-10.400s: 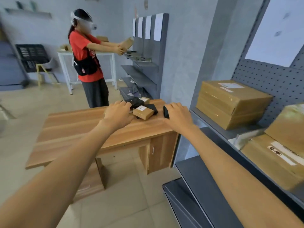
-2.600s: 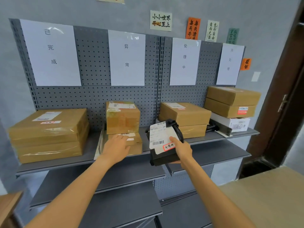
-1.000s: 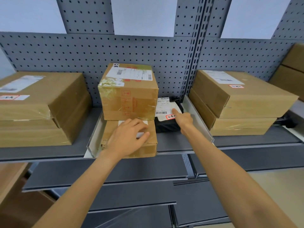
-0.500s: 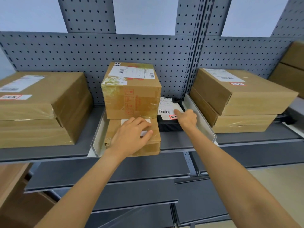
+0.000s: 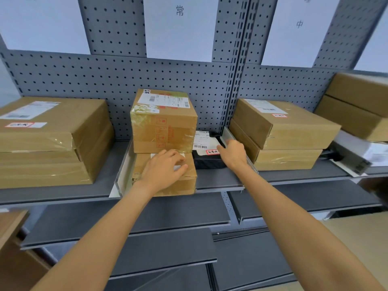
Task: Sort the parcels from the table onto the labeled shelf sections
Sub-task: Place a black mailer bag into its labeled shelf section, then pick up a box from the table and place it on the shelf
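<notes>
Right hand [image 5: 233, 153] still on black parcel [image 5: 206, 159]

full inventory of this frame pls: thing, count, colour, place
black parcel: 1, black with white label, top shelf, right of the centre stack
centre boxes: 2, brown, stacked, smaller flat one below
left boxes: 2, brown, stacked, left section
right boxes: 2, brown, stacked, right of the divider
far-right boxes: brown over white, count unclear, cut off at the edge
paper signs: 4 partly seen, white, on the pegboard
shelves: grey, several tiers
table: 1 corner, wood, lower left
left hand: rests on the lower centre box
right hand: fingers on the black parcel
</notes>
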